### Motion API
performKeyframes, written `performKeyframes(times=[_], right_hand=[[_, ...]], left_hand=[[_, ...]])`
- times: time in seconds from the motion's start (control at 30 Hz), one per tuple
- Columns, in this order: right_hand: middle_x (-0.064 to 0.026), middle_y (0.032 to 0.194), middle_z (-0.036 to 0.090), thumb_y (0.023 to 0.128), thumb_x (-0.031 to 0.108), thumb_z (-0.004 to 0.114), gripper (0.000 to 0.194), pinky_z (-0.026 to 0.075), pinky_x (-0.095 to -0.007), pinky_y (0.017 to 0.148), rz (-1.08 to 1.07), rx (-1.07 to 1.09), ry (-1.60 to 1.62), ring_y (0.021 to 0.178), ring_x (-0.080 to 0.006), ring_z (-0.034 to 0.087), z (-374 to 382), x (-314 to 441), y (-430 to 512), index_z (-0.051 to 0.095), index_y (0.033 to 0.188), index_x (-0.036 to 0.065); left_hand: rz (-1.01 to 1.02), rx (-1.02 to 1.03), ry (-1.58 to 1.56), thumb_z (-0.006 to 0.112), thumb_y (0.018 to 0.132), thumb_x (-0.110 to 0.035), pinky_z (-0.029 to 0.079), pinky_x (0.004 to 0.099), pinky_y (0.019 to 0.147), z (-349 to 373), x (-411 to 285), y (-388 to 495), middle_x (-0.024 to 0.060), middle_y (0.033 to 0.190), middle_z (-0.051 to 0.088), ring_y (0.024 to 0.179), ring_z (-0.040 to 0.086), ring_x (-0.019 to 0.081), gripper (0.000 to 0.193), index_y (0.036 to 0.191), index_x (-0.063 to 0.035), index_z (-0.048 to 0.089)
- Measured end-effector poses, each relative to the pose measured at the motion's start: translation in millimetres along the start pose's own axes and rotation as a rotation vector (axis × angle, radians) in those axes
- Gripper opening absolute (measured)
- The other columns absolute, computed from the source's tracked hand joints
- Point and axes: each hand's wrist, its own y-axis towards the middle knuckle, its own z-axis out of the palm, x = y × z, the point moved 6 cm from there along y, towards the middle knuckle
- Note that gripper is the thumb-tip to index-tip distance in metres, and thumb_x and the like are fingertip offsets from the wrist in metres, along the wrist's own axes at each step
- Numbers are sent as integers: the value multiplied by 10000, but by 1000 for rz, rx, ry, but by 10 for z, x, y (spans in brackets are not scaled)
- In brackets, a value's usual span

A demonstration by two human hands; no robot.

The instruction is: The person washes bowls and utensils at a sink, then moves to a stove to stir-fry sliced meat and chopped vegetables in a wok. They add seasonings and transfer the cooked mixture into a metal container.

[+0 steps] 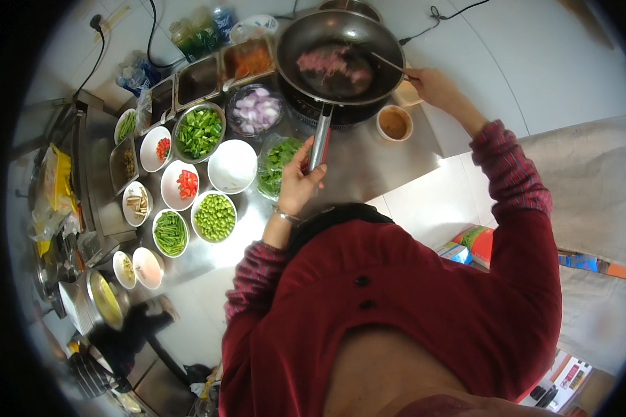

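Note:
My left hand (299, 180) grips the metal handle of a dark wok (292, 39), which rests on a round burner. In the wok lies pinkish sliced meat (324, 61), with liquid beside it. From the right side my right hand (419, 83) holds a thin-handled metal utensil (388, 63) that reaches over the rim into the wok; its working end cannot be made out. A bag of leafy greens (281, 156) is close beside my left hand. Below the wok's right side stands a tub of brown sauce (394, 123).
Left of the wok are a bowl of cut onion (255, 110), a metal bowl of green peppers (199, 133), an empty white bowl (232, 167) and a bowl of green beans (215, 217). Metal trays (198, 81) line the back. Another person (128, 339) is at the lower left.

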Motion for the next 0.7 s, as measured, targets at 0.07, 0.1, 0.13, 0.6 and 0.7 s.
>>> performKeyframes(times=[0.07, 0.1, 0.13, 0.6, 0.7], right_hand=[[-166, 920, 684, 903, 177, 529, 348, 513, -440, 736, -88, -54, 106, 832, -344, 653, 138, 166, 158, 636, 1234, 191], [-169, 913, 683, 900, 170, 532, 353, 511, -437, 732, -42, -64, 127, 822, -342, 655, 194, 210, 182, 633, 1237, 190], [-169, 914, 683, 899, 166, 537, 352, 509, -434, 731, -141, -28, 227, 818, -339, 655, 236, 335, 157, 634, 1236, 189], [-173, 893, 678, 884, 167, 606, 341, 500, -405, 704, -3, -79, 516, 782, -342, 642, 390, -37, -153, 646, 1222, 173], [-173, 903, 681, 884, 164, 601, 344, 503, -404, 702, -281, -14, 367, 781, -343, 644, 382, 161, -289, 643, 1225, 171]], left_hand=[[8, -12, -14, 644, 869, 18, 465, 223, 545, 8, -18, 7, 10, 848, 591, 605, 545, 77, 651, 1460, -70, 386], [3, -15, -21, 644, 869, 19, 465, 224, 544, 16, -13, -5, 10, 841, 588, 602, 543, 78, 650, 1459, -70, 386], [-3, -20, -26, 639, 865, 26, 465, 223, 534, 20, -10, -12, 7, 833, 583, 599, 535, 73, 652, 1459, -67, 387], [-15, -25, -41, 636, 861, 36, 470, 221, 514, 2, -2, -2, 3, 841, 583, 632, 531, 60, 651, 1456, -74, 395], [-28, -20, -30, 635, 861, 37, 477, 221, 519, -2, -11, 1, 0, 838, 580, 633, 530, 60, 652, 1456, -84, 397]])
